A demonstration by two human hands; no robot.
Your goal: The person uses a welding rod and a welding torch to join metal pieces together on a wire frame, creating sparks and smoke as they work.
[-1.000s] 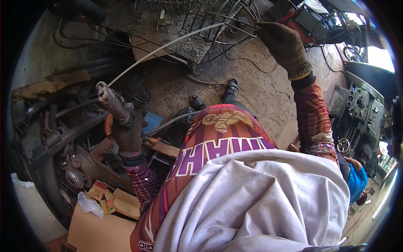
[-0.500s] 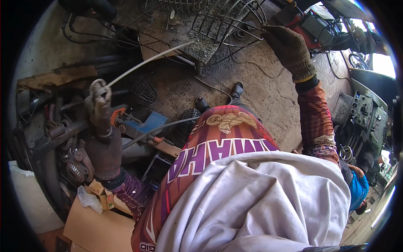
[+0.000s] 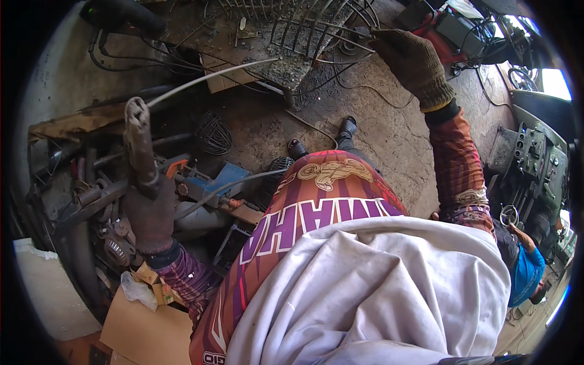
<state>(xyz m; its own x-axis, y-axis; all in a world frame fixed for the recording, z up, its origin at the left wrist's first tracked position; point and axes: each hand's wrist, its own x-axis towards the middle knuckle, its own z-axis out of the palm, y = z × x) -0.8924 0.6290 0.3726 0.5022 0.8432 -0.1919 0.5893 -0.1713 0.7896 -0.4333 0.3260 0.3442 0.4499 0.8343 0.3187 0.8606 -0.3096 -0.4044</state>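
Observation:
My left hand (image 3: 151,213), in a dark work glove, is closed round a worn welding electrode holder (image 3: 141,143). A long pale welding rod (image 3: 213,77) sticks out of the holder's jaw, and its far end is over the corner of the metal worktable (image 3: 267,68). My right hand (image 3: 417,66), in a brown knitted glove, pinches the end of a curved metal-bar frame (image 3: 315,29) on that table. Its fingertips are partly hidden by the glove. Grit and dark debris cover the tabletop around the frame.
A grey cable (image 3: 231,185) runs beside my left forearm. Round wire cages (image 3: 214,134) lie on the floor near a blue and orange clamp tool (image 3: 213,180). Metal stock and cardboard (image 3: 146,331) are at left. At far right, a person in blue (image 3: 526,274) is beside a machine (image 3: 535,164).
The electrode holder and rod have shifted slightly up and left in view. My right hand and the frame end have moved a little left and up. The person in blue has shifted slightly.

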